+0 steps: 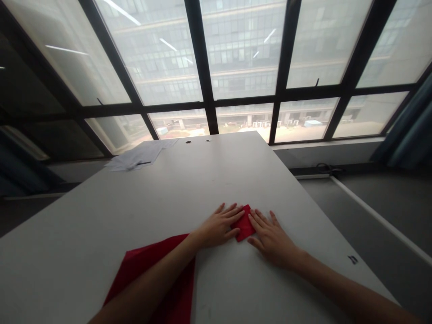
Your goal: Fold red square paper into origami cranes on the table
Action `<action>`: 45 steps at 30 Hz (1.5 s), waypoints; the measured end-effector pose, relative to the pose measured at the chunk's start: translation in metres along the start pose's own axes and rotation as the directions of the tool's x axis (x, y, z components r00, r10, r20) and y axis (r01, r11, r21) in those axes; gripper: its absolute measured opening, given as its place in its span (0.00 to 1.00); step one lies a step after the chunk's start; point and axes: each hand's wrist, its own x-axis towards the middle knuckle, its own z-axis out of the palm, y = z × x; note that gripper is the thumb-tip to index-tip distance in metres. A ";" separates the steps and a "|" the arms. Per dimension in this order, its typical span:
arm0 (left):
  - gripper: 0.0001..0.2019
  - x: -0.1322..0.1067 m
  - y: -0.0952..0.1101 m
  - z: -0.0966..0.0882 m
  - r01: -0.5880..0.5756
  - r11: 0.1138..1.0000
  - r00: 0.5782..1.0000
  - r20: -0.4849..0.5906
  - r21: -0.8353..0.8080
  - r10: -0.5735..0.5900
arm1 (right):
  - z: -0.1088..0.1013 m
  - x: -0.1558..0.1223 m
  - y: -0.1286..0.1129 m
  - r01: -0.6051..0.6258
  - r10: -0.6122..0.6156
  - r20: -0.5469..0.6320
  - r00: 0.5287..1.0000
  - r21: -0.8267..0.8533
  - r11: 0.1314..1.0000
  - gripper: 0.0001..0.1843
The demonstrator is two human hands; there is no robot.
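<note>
A small folded piece of red paper (245,227) lies flat on the white table (216,180), between my two hands. My left hand (221,226) is spread out, its fingertips resting on the paper's left side. From the right, my right hand (270,236) reaches over with fingers extended, and its fingertips touch the paper's right edge. Parts of both side edges are hidden under the fingers. A larger sheet of red paper (178,288) lies at the front left, partly covered by my left forearm.
White papers (138,156) with a dark pen-like item on them lie at the table's far left. A small dark mark (353,259) is near the right edge. Beyond the far edge stand large windows (243,49), with a blue curtain (408,130) at right.
</note>
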 end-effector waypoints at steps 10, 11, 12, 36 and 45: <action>0.39 0.000 0.005 -0.005 -0.042 0.994 0.995 0.094 0.098 0.033 | -0.004 0.010 -0.007 0.019 -0.018 -0.097 0.995 0.004 1.000 0.32; 0.40 0.000 0.005 -0.005 -0.039 0.994 0.996 0.089 0.101 0.030 | -0.003 0.011 -0.008 0.009 -0.008 -0.091 0.996 0.017 1.000 0.32; 0.42 0.000 0.005 -0.004 -0.037 0.994 0.996 0.082 0.101 0.029 | -0.002 0.011 -0.007 0.000 0.003 -0.088 0.996 0.032 0.999 0.33; 0.32 0.000 0.003 -0.003 0.009 0.998 1.000 0.027 0.064 -0.011 | 0.001 0.013 0.003 0.003 0.001 -0.066 0.998 0.069 0.998 0.28; 0.37 0.002 0.011 0.000 0.049 0.995 0.999 -0.025 0.085 -0.047 | -0.003 0.013 0.001 0.004 0.001 -0.043 0.999 0.103 0.995 0.31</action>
